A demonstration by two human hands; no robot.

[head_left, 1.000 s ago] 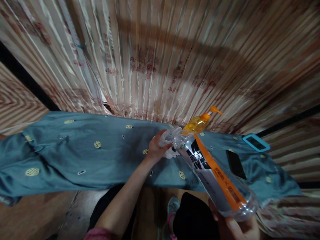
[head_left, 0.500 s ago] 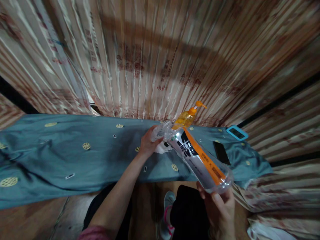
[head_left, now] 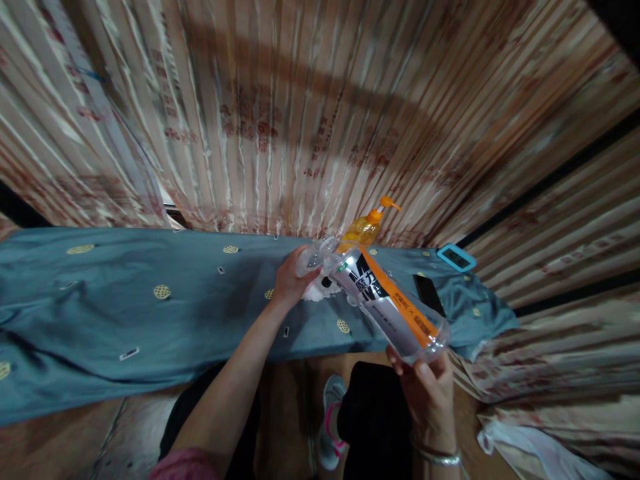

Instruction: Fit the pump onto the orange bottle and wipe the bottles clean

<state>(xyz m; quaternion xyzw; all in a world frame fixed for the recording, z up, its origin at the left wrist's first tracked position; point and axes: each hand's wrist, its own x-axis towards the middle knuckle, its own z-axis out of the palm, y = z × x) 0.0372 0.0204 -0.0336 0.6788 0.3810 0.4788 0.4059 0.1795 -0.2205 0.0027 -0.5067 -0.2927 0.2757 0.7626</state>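
Tilted across the middle is a large clear plastic bottle (head_left: 387,303) with a silver and orange label. Its base, low on the right, is gripped from underneath by my right hand (head_left: 430,393). My left hand (head_left: 291,277) is wrapped round a smaller clear plastic container (head_left: 314,259), whose exact kind I cannot make out. The bottle's neck end meets that container, and the join is blurred. Beneath them a white piece with a black spot (head_left: 320,288) and a ragged edge lies on the cloth. Just behind stands an orange pump bottle (head_left: 361,231), partly hidden by the large bottle.
A teal patterned cloth (head_left: 120,327) covers the long narrow surface. To the right lie a black phone (head_left: 429,295) and a blue-framed device with a dark display (head_left: 456,257). Pleated curtains (head_left: 280,120) hang close behind and at the right. A white bag (head_left: 530,443) is at lower right.
The whole view has shifted, so most things appear further left. Both hands keep their hold on the bottle and the container, with little change between them. A bracelet on my right wrist now shows.
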